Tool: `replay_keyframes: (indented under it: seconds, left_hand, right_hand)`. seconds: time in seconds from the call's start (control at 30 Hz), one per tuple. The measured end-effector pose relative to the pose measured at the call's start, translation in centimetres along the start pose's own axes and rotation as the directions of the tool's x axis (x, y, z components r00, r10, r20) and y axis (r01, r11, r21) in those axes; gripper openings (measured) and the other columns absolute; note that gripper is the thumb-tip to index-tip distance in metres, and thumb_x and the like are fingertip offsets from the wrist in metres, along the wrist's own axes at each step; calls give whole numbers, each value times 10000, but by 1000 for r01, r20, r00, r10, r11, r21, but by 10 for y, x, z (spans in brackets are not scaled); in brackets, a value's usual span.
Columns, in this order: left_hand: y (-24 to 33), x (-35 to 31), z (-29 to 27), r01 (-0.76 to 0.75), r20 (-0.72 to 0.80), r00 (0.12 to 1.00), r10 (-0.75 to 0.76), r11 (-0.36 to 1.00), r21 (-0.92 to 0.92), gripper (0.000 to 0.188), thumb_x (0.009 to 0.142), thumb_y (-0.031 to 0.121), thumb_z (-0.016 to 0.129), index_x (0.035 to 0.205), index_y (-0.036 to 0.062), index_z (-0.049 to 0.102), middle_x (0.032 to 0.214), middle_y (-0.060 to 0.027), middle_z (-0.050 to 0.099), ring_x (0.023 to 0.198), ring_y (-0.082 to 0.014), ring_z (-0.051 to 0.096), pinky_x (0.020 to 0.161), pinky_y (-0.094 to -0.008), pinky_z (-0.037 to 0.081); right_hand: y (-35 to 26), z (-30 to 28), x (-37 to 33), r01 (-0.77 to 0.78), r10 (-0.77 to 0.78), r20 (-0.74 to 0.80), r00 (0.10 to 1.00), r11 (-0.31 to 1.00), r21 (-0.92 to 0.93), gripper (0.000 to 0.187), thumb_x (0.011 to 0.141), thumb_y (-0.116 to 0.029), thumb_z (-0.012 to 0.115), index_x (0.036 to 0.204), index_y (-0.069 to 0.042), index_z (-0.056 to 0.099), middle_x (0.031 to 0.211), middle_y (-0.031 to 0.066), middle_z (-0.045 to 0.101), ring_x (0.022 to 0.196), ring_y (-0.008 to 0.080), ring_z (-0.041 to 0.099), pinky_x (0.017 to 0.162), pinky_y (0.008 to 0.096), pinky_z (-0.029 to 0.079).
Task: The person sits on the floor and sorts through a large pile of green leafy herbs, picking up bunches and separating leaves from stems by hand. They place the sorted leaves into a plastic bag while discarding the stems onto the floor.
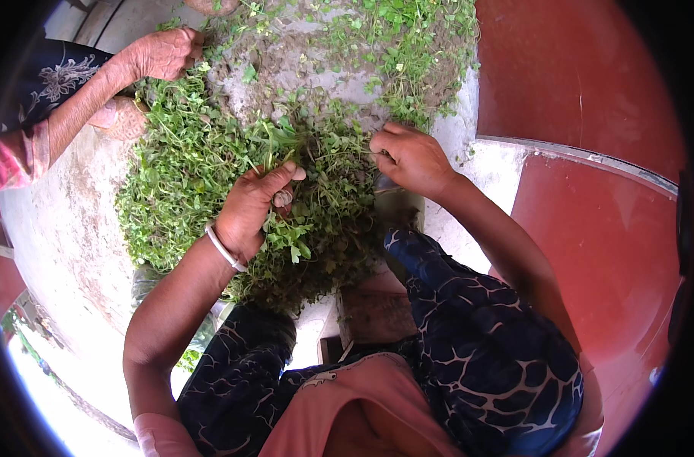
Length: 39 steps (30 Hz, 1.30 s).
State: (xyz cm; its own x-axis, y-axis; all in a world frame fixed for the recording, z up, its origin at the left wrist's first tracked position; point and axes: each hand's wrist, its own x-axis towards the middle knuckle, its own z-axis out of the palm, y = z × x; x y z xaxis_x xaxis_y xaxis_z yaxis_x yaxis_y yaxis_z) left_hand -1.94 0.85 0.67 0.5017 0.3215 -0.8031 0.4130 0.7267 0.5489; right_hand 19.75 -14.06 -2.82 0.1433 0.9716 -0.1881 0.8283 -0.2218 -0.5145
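A broad heap of leafy green plants [168, 171] lies in front of me, with thin stems tangled together. My left hand [249, 204], with a white bangle at the wrist, is closed around a small bunch of leafy stems [274, 143]. Leaves stick out above and below its fingers. To the right, my right hand [415, 161] is held at the heap's edge with its fingers curled in a pinch. Whatever is between those fingertips is hidden or too small to make out.
At the upper left another person's hand [165, 55] reaches to the heap, near a foot [124, 118]. More loose greens [408, 46] and crumbled soil [286, 57] lie on the far floor. Red panels [590, 251] stand at the right. My knees flank the heap's near side.
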Motion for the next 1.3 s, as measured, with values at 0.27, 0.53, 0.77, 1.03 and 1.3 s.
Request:
replay_keyframes:
  seconds: [0.27, 0.53, 0.77, 1.03, 1.3]
  left_hand:
    - [-3, -1, 18, 7, 93, 996, -10, 999, 32, 259, 867, 270, 605, 903, 14, 626, 554, 39, 444, 500, -85, 405, 486, -238, 328]
    - [0, -2, 35, 61, 230, 970, -75, 996, 66, 314, 863, 334, 605, 884, 22, 630, 570, 38, 454, 512, -68, 397, 475, -236, 338]
    - [2, -7, 40, 128, 386, 906, -174, 981, 144, 465, 838, 475, 592, 877, 11, 612, 563, 38, 421, 494, -60, 365, 457, -217, 295]
    - [-11, -2, 31, 88, 355, 924, -145, 981, 171, 283, 824, 272, 648, 931, 10, 630, 843, -23, 634, 742, -82, 518, 655, -227, 433]
    - [-19, 2, 17, -122, 234, 971, 55, 951, 283, 163, 845, 174, 549, 857, 34, 631, 789, -7, 602, 669, -81, 470, 629, -237, 389]
  right_hand:
    - [-13, -1, -10, -91, 132, -25, 991, 800, 593, 116, 816, -112, 621, 844, -61, 520, 688, 58, 576, 618, 155, 558, 576, 285, 441]
    - [-44, -22, -16, 200, -162, -172, 972, 952, 233, 107, 776, -78, 643, 855, -63, 573, 747, 76, 550, 627, 218, 575, 560, 309, 456]
    - [-49, -24, -16, 407, -441, -248, 863, 896, -179, 122, 698, -151, 607, 802, -124, 551, 699, 7, 491, 619, 188, 568, 531, 320, 459]
    - [-49, -12, -21, 338, -369, -253, 894, 928, -159, 117, 717, -155, 590, 818, -119, 544, 733, 28, 469, 658, 187, 560, 583, 315, 459]
    - [-52, -7, -31, 289, -277, -83, 957, 912, 290, 137, 813, -138, 595, 934, -79, 569, 815, 87, 525, 717, 272, 572, 625, 350, 480]
